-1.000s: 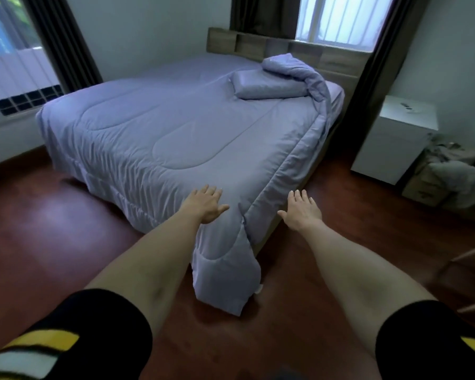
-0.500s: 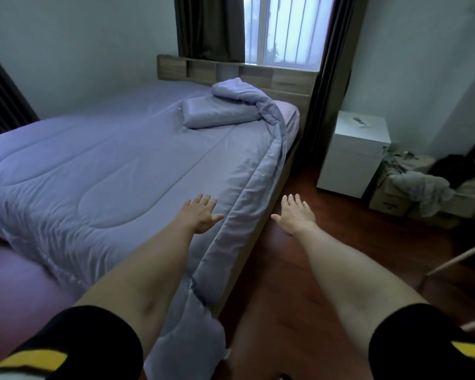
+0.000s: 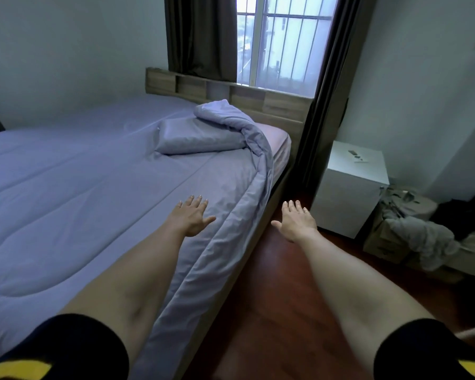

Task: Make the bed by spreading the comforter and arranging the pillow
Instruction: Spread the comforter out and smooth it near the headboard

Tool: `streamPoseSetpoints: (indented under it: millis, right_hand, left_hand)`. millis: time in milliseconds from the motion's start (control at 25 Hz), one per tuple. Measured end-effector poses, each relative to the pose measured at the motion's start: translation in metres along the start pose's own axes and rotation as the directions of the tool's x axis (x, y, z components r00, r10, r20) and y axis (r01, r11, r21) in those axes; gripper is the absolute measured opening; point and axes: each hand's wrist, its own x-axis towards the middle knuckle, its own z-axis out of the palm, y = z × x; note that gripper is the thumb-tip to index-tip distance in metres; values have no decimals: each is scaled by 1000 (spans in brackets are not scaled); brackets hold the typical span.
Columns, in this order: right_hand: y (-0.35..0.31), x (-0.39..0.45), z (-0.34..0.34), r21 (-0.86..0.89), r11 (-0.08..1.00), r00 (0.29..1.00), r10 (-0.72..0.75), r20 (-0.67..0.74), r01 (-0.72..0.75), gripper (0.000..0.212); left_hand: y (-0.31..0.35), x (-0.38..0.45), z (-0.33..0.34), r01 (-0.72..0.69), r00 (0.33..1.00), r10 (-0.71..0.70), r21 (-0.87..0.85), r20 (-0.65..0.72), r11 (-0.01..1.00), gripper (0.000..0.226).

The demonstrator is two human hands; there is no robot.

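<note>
Comforter [image 3: 93,193] lies flat over most of the bed, but its corner at the headboard [image 3: 230,90] end, on the right edge, is folded back and bunched in a roll over the pillow [image 3: 198,138]. Pillow sits near the head of the bed toward that right edge, partly under the roll. Bare sheet [image 3: 278,138] shows at the far right corner.

Risks, judged from this layout: pulling the roll straight toward the headboard could drag the pillow along or bury it, since the fold rests on it. A one-handed tug may skew the comforter, which already hangs over the right edge, and slide more of it toward the floor [image 3: 272,297].

Left hand [image 3: 192,218]: arm extended forward, palm down, fingers spread, thumb out, over the comforter near the right edge; whether it touches the fabric is hard to tell from this angle. Right hand [image 3: 296,222]: arm extended, palm down, fingers loosely spread, over the floor beside the bed, holding nothing. Both are well short of the roll. A white cabinet [image 3: 351,187] stands by the head of the bed.
</note>
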Motion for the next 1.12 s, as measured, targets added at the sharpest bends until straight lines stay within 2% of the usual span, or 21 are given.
streamPoseSetpoints:
  millis: [360,600,800,1120]
  right_hand:
    - [34,233,-29,-2,1000,999,28,-26,-28,78]
    - [60,360,-42,17,999,1000,28,-10,-27,78]
    - [95,476,-42,12,1000,1000,-19,3,19,78]
    - [146,679,-77,6,976,976,-219,-16,219,75]
  left_hand:
    - [-1,246,-65,-20,999,19,-43,-35,999,75]
    - [10,373,-95,-35,999,34,-47,-14,998,76]
    - [23,482,-105,23,1000,-23,-56,-2,998,76]
    - [57,642,-128,197,979,-202,-144,-17,970,75]
